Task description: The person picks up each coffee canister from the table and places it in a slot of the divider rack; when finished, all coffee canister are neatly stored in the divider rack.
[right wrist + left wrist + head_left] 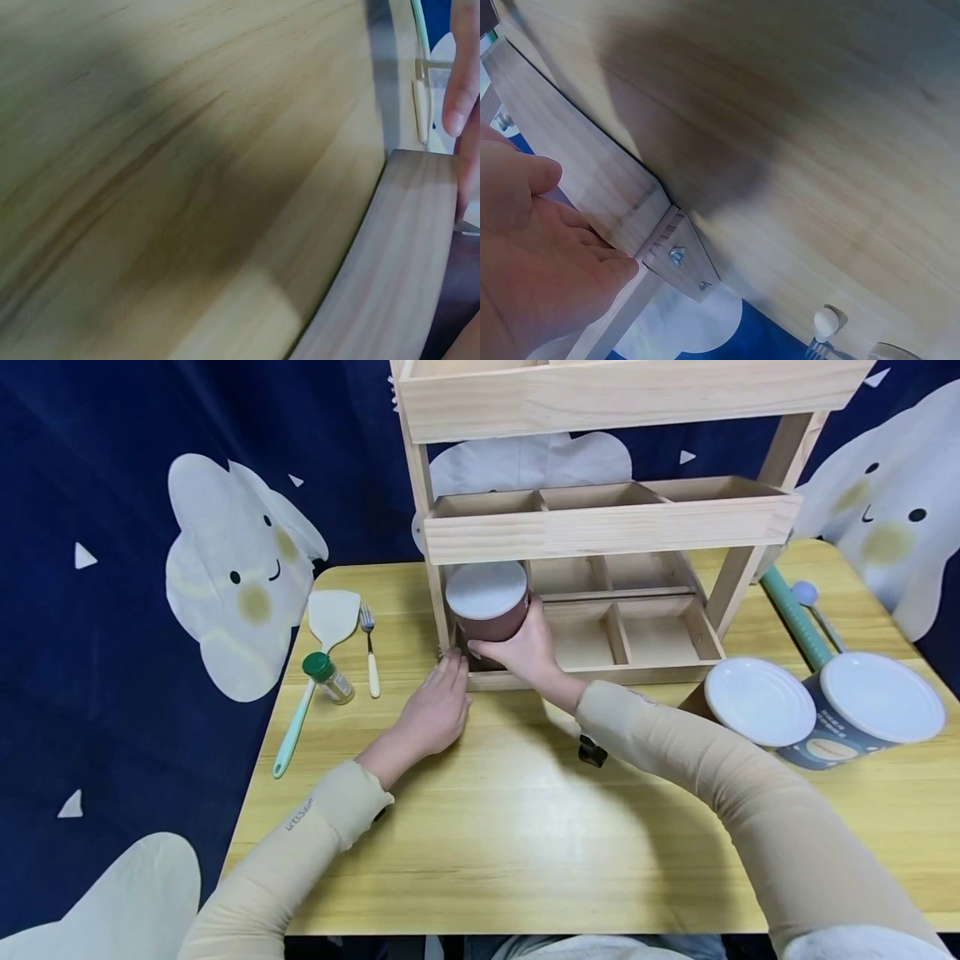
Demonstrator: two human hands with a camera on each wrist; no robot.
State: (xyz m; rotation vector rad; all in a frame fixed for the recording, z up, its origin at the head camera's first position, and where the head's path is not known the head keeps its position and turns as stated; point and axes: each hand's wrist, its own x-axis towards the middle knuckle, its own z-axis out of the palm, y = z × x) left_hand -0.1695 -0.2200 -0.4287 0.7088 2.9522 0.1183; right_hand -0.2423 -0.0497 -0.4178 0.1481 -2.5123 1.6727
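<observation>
A brown canister with a white lid stands in the left compartment of the bottom tier of a wooden rack. My right hand grips it from the right side, thumb across its front. My left hand rests at the rack's lower left front corner, its fingers extended against the wood. In the left wrist view that hand lies along the front board, fingertips right at the bolted corner. The right wrist view mostly shows the tabletop and the front board, with the canister partly hidden at the edge.
On the left lie a spatula, a fork and a green-capped spice jar. Two white-lidded canisters, one brown and one blue, stand at right, near a green stick-like thing and a small spoon. Upper tiers overhang the canister.
</observation>
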